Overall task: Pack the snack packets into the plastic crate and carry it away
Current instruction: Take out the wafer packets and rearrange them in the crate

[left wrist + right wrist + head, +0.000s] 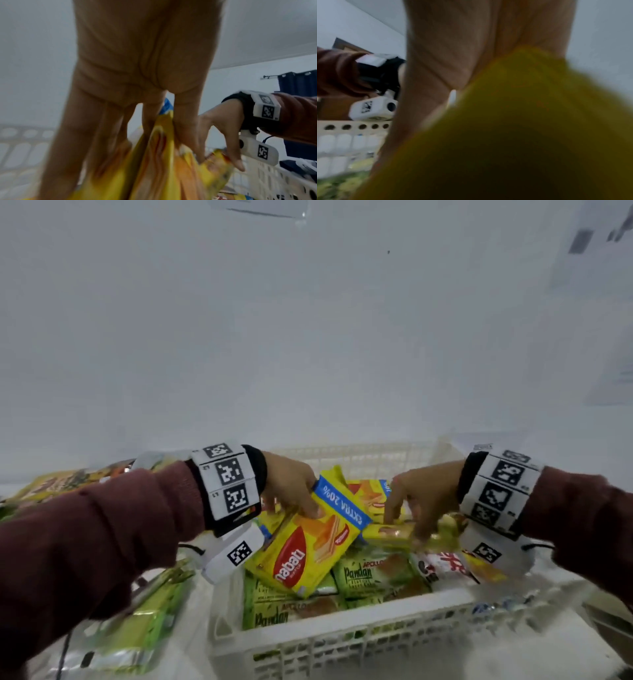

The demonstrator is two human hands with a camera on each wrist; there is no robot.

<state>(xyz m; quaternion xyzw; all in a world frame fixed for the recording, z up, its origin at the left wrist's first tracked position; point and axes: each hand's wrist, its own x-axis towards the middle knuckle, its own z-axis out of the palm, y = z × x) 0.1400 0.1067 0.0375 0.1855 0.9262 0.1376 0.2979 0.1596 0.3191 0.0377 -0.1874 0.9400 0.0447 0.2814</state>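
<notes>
A white plastic crate (346,635) stands in front of me, filled with snack packets. My left hand (291,491) grips a yellow Nabati wafer packet (308,549) by its upper edge, tilted over the crate's left half; the same packet (154,169) fills the left wrist view under my fingers. My right hand (421,498) reaches down into the crate's right half and holds a second yellow packet (411,534). That packet (522,135) is a blurred yellow mass covering the right wrist view. Green Pandan packets (373,573) lie underneath.
More green and yellow packets (144,621) lie on the white surface to the left of the crate. A red and white packet (448,566) sits at the crate's right side. A plain white wall rises behind.
</notes>
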